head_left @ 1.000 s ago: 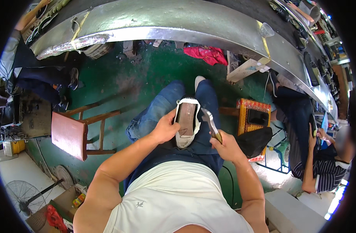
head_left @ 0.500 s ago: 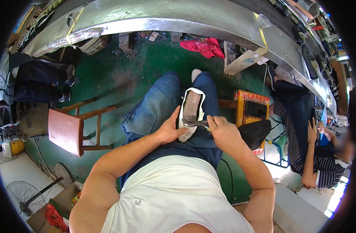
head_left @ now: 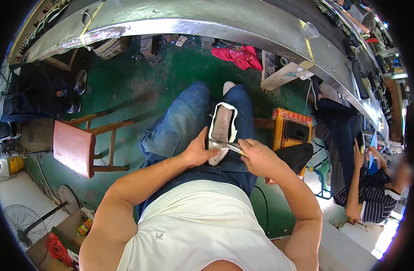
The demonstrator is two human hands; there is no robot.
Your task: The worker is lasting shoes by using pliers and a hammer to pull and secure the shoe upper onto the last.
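Note:
A shoe upper (head_left: 223,121) on a last lies sole side up between my thighs, its white edge standing up around a brown-grey insole. My left hand (head_left: 196,150) is closed around its near left side, with the thumb over the end closest to me. In my right hand (head_left: 260,158) I grip the handles of metal pincers (head_left: 233,147). Their head rests at the near end of the insole, by my left thumb. Whether the jaws pinch the edge material is too small to tell.
A wooden stool (head_left: 74,147) stands on the left. On the right, a phone (head_left: 297,130) lies on an orange woven seat (head_left: 281,118) beside a black cloth (head_left: 296,156). A metal bench (head_left: 180,30) crosses ahead. Another person (head_left: 367,194) sits at the right; a fan (head_left: 25,230) stands lower left.
My right hand and the pincers have shifted slightly, the handles now a little lower toward me. The shoe stays in my left hand. The view has tilted a little.

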